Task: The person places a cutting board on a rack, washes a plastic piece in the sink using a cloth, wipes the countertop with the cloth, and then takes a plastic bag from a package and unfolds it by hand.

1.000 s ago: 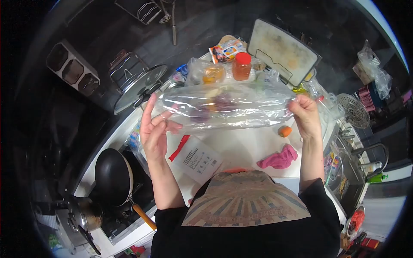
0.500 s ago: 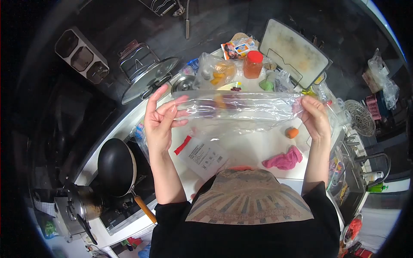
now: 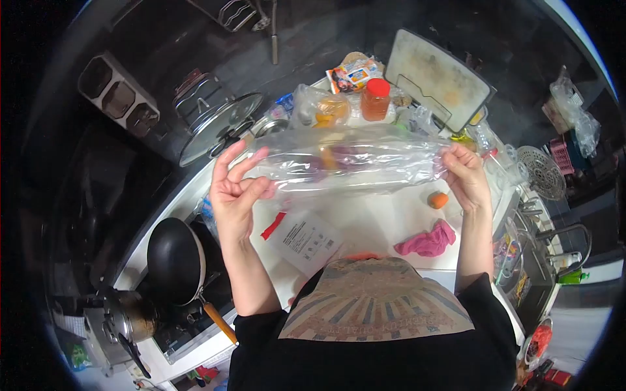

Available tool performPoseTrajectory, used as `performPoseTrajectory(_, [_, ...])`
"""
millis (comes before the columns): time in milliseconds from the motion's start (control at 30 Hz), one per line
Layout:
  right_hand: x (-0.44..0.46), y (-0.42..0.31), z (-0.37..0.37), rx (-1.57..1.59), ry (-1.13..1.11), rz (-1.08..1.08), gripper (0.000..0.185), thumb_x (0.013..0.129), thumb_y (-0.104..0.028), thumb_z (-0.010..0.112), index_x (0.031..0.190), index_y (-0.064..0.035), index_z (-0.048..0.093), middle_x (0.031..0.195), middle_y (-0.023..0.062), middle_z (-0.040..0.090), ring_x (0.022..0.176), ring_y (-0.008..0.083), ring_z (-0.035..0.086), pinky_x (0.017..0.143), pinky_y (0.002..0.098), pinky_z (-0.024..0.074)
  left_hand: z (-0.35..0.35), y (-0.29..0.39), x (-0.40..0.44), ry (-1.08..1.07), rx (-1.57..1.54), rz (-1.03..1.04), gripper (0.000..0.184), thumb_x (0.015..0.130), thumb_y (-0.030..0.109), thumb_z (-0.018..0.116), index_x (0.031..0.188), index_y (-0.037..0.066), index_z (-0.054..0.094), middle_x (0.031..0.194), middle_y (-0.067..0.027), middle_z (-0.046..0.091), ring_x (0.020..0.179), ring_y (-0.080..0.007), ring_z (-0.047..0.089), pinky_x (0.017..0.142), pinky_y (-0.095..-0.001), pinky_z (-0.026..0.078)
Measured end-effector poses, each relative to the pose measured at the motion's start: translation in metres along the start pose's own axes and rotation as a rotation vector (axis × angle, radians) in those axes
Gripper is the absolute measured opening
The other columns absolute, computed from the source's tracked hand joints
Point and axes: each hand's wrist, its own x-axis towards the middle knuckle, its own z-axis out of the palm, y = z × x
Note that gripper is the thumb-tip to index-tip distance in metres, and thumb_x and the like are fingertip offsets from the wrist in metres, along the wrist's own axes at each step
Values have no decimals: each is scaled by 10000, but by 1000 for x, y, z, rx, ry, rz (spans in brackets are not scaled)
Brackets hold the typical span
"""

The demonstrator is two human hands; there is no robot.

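A clear plastic bag (image 3: 352,166) is stretched sideways between my two hands, above the white counter. My left hand (image 3: 238,192) grips its left end, the thumb and fingers pressing the film at the edge. At the other end my right hand (image 3: 464,171) pinches the bunched plastic. Through the bag I make out yellow and dark purple shapes behind it, blurred by the film. Below it on the counter lie a printed white packet (image 3: 303,242) with a red strip, an orange carrot piece (image 3: 438,200) and a pink cloth (image 3: 427,240).
Along the back stand a red-lidded jar (image 3: 375,100), a bag of yellow food (image 3: 323,107) and a cutting board (image 3: 440,78) in a rack. A black frying pan (image 3: 173,257) and a pot (image 3: 134,316) are on the left. The sink (image 3: 538,260) lies right.
The bag has opened out wider and puffier between my hands. My left fingers have closed in on its edge, and both hands have shifted slightly left.
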Motion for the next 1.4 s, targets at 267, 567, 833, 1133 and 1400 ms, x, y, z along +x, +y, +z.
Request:
performPoseTrajectory(267, [-5, 5, 18, -5, -28, -12, 122, 835, -47, 731, 869, -74, 617, 845, 20, 681, 754, 93, 622, 719, 237, 483, 18, -41, 7, 379, 763, 220, 448, 796, -33, 729, 1208, 52, 577, 1156, -85, 649, 927, -142, 654, 801, -264, 524])
performPoseTrajectory(567, [-14, 49, 66, -1, -9, 40, 105, 860, -76, 732, 878, -81, 629, 851, 0, 680, 784, 57, 613, 701, 209, 462, 134, -62, -18, -275, 286, -101, 235, 793, -2, 755, 990, 42, 635, 930, -19, 659, 851, -96, 634, 752, -248, 523])
performPoseTrajectory(833, [-21, 46, 70, -39, 27, 130, 136, 904, -156, 701, 914, -23, 678, 855, 21, 686, 756, 69, 605, 694, 231, 482, 127, -87, -18, -285, -32, -298, 146, 841, -33, 706, 978, -17, 659, 935, -39, 674, 873, -117, 651, 785, -238, 523])
performPoseTrajectory(1133, [-22, 68, 72, -769, 146, -312, 140, 844, -93, 726, 887, 24, 662, 796, 94, 675, 626, 127, 599, 589, 265, 484, 135, -85, -24, -99, 486, 15, 115, 794, -87, 669, 892, -28, 683, 965, -89, 658, 893, -148, 675, 787, -267, 571])
performPoseTrajectory(1400, [-22, 55, 73, -888, 168, -418, 110, 851, -67, 701, 898, 23, 658, 797, 125, 655, 626, 203, 609, 589, 300, 487, 139, -75, -28, -294, 443, 61, 338, 764, -102, 659, 1076, 17, 612, 1159, -94, 540, 839, -181, 698, 747, -269, 597])
